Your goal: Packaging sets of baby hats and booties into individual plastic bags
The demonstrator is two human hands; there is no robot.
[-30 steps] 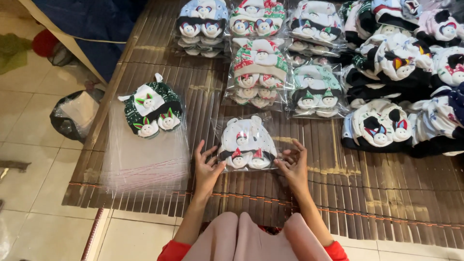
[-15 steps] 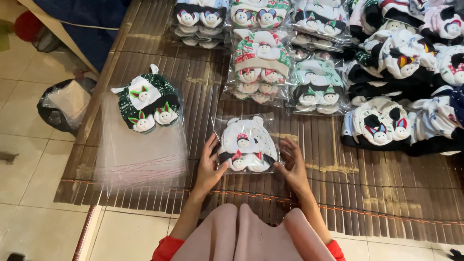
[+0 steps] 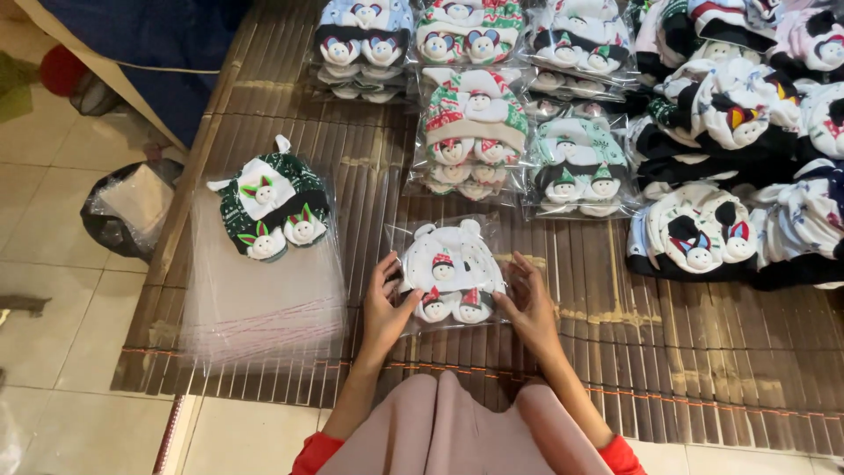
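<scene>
Hands first: the left hand (image 3: 384,303) and right hand (image 3: 529,303) flank a white snowman hat set in a clear bag (image 3: 450,274), fingers spread and curved against its two lower side edges, thumbs pressing on the front of the plastic. The bag lies flat on the bamboo mat (image 3: 703,369), directly between the hands and in front of the pink-clad knees (image 3: 457,431).

Nearer than the hands, the mat's front edge runs just beyond the knees, with pale floor tile (image 3: 53,352) past it. Right of the right hand lies a broad bare stretch of mat, offering open room up to the loose hats.

Left of the left hand, close but apart, rests a stack of empty clear bags (image 3: 264,299), its near edge close to the mat's front edge. A dark green hat set (image 3: 272,207) sits on the stack's far end.

Beyond the hands, just past the held bag's far edge, stand piles of bagged hat sets (image 3: 475,132) in rows. Further right, a heap of unbagged hats (image 3: 747,176) reaches the frame edge. Far left, off the mat's side edge, a dark plastic bag (image 3: 123,211) sits on the tile.
</scene>
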